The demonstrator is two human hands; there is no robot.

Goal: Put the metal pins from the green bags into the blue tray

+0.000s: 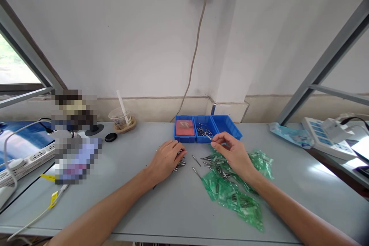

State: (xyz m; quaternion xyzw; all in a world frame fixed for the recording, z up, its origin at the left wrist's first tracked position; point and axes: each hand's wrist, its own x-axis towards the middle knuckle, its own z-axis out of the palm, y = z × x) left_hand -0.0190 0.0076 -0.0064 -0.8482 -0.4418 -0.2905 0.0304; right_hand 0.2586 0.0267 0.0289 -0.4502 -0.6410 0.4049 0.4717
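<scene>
Between the thumb and forefinger of my right hand (pixel 229 150) is a slim metal pin (pixel 208 137), its tip over the front edge of the middle blue compartment (pixel 211 123). That compartment holds several dark metal pins (pixel 203 130). Under and beside my right hand lie green plastic bags (pixel 230 192) with more metal pins (pixel 221 171) on and in them. My left hand (pixel 167 161) rests on the table over a small pile of similar pins (pixel 179 166). Its fingers are curled, and what lies beneath them is hidden. Two loose pins (pixel 196 160) lie between my hands.
The left blue compartment (pixel 176 132) holds a pink packet (pixel 184 127). Behind my left hand stand a plastic cup (pixel 118 117) with a straw and a black round lid (pixel 111 137). A power strip (pixel 37 155) lies at left; a white multi-socket box (pixel 323 136) sits at right.
</scene>
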